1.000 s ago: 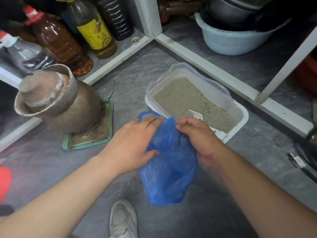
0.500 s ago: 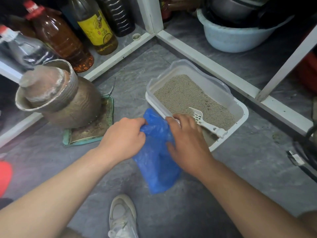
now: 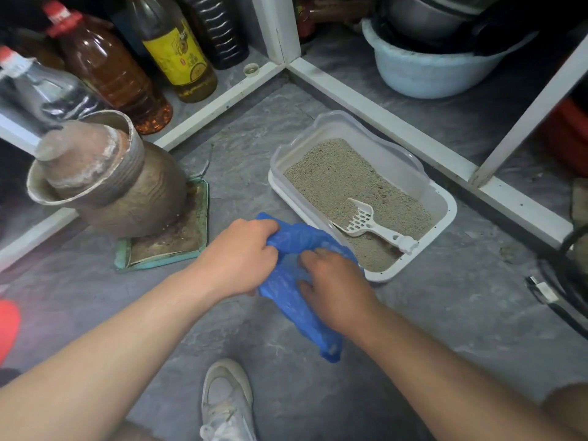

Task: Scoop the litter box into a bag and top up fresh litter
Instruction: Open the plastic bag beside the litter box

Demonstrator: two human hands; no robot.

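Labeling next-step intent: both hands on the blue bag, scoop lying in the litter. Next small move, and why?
Probably spread the blue bag open: left hand grips its rim, right hand works at the mouth, which looks bunched. The scoop lies untouched in the litter box.

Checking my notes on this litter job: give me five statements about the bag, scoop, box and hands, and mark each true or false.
1. The left hand grips the blue bag. True.
2. The right hand holds the scoop. False: the scoop lies in the litter box, untouched; the right hand is at the bag.
3. The scoop is white and slotted. True.
4. The litter box is empty. False: it holds grey litter.
5. The bag is red. False: it is blue.
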